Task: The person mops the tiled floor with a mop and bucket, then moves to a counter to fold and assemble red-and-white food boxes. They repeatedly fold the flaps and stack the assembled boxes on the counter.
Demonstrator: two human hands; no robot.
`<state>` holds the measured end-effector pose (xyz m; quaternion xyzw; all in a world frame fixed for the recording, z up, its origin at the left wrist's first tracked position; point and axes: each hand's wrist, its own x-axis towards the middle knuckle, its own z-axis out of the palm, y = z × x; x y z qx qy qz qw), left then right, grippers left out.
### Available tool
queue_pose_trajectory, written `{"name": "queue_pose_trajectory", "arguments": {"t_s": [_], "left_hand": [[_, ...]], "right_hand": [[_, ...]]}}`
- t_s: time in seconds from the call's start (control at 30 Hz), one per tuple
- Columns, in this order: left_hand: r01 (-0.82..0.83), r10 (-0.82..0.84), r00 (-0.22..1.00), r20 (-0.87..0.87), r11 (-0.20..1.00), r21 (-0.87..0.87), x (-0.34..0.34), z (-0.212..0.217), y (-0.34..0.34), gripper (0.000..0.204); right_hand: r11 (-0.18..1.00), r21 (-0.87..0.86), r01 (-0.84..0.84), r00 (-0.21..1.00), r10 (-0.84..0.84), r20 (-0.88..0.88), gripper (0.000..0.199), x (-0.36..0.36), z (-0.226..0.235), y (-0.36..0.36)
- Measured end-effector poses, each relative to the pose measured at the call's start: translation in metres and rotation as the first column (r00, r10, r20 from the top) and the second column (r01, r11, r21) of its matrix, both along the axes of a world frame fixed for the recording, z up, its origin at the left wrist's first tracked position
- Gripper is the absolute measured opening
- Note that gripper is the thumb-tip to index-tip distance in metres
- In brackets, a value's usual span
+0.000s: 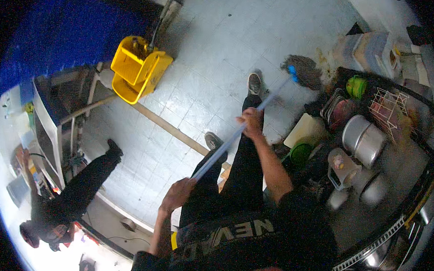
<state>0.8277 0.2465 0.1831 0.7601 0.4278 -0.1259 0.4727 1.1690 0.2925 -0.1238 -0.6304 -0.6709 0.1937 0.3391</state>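
Gripping the near end of a long pale-blue mop handle (236, 134), the left hand (177, 194) has its fingers curled shut around the pole, low and left of centre. Farther along and to the right, the right hand (251, 122) wraps the same handle in a closed fist. The handle slants away to the far right, over the person's dark trouser legs and grey shoes (254, 83), and ends at a dark stringy mop head (303, 69) resting on the pale tiled floor (207, 47). On the right, metal pots (363, 140) and a wire rack (388, 109) crowd a dark shelf unit. To the far left a yellow mop bucket (137, 68) stands on the tiles, and nearer on the left another person in dark clothes (72, 192) stands by a counter.
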Motion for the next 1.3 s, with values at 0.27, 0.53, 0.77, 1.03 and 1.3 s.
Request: {"name": "queue_pose_trajectory", "arguments": {"t_s": [0.27, 0.53, 0.77, 1.03, 1.3], "left_hand": [[-0.666, 0.539, 0.722, -0.434, 0.71, -0.226, -0.147, 0.101, -0.288, 0.027], [-0.964, 0.851, -0.042, -0.524, -0.172, -0.203, -0.091, 0.128, -0.307, 0.043], [-0.947, 0.9, 0.029, -0.435, -0.115, -0.3, 0.029, 0.07, -0.049, 0.044], [-0.326, 0.895, -0.203, -0.397, -0.445, -0.835, 0.115, -0.058, 0.164, 0.036], [-0.467, 0.789, -0.249, -0.562, -0.606, -0.644, -0.011, -0.071, -0.026, 0.037]], "right_hand": [[0.675, -0.449, -0.586, 0.801, 0.566, -0.194, 0.032, -0.231, 0.051, -0.101], [0.726, -0.28, -0.628, 0.778, 0.581, -0.238, 0.033, -0.259, 0.103, -0.112], [0.889, -0.277, -0.365, 0.93, 0.362, -0.062, 0.035, -0.184, 0.015, 0.078], [0.904, -0.352, -0.241, 0.655, 0.419, 0.629, 0.031, -0.086, -0.013, 0.377], [0.702, -0.515, -0.491, 0.625, 0.696, 0.353, 0.03, -0.197, -0.07, 0.204]]}}
